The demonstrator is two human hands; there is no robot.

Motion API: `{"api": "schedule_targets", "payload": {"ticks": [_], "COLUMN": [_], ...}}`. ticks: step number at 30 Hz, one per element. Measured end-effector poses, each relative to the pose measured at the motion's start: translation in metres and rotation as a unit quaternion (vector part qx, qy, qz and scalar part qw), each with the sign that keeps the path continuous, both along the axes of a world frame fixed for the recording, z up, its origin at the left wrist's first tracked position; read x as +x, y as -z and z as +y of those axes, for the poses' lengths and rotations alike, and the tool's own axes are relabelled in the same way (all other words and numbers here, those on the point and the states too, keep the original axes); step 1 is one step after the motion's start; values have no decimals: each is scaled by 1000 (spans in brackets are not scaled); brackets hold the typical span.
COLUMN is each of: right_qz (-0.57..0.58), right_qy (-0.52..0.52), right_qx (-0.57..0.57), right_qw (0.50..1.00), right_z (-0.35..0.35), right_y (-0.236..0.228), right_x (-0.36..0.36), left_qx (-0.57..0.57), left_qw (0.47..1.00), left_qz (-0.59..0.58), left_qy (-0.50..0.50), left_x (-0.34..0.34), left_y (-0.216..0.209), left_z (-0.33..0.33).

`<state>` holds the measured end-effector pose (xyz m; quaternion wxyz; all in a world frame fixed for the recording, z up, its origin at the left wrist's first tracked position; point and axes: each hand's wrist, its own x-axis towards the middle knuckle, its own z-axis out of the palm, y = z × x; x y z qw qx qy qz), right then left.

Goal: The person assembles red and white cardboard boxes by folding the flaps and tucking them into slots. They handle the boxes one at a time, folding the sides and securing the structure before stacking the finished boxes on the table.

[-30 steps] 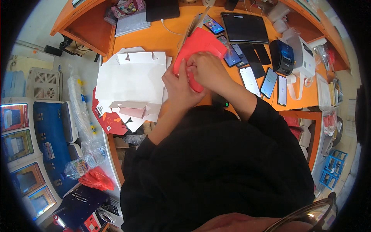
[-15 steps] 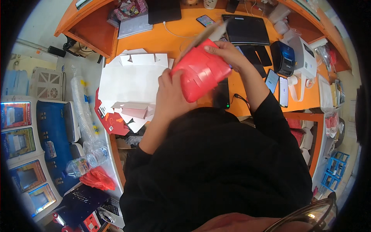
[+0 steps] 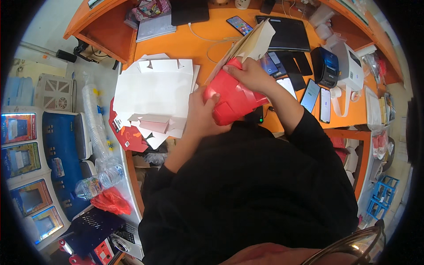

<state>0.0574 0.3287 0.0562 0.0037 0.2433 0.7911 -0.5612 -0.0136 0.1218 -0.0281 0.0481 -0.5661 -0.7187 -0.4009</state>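
Note:
Both hands hold a red package (image 3: 236,100) with overlapping folded strips, tilted in front of my chest above the desk. A cream-and-brown sheet of card (image 3: 254,42) stands up from its far side; how the two are joined is hidden. My left hand (image 3: 201,108) wraps round the package's left side, thumb on top. At the upper right edge, my right hand (image 3: 251,76) grips it, its thumb pressed on the red surface and its fingers hidden behind. Flat white die-cut cardboard (image 3: 152,90) lies to the left of the package.
Several phones (image 3: 324,106) rest on the orange desk (image 3: 212,22) at the right, near a blue-and-black device (image 3: 324,66) and a white printer (image 3: 349,68). A dark tablet (image 3: 285,33) lies farther back. A plastic bottle (image 3: 90,187) and stacked clear cups (image 3: 95,119) are at the left.
The package has turned and tipped, showing more of the cream card at its far side. My left thumb now lies on the red surface. My right hand has moved slightly left and down.

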Motion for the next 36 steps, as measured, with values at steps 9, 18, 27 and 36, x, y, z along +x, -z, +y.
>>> {"api": "schedule_targets", "payload": {"ticks": [9, 18, 27, 36], "right_qz": [26, 158, 109, 149], "right_qy": [3, -34, 55, -17], "right_qx": [164, 430, 335, 490], "right_qw": [986, 888, 934, 859], "right_z": [-9, -50, -57, -64], "right_y": [-26, -5, 23, 29], "right_x": [22, 52, 54, 47], "left_qx": [11, -17, -40, -64], "left_qw": [998, 989, 987, 984], "left_qz": [-29, -34, 10, 65], "left_qy": [-52, -143, -153, -151], "left_x": [1, 11, 22, 19], "left_y": [-7, -16, -21, -13], "left_z": [3, 18, 27, 29]}}
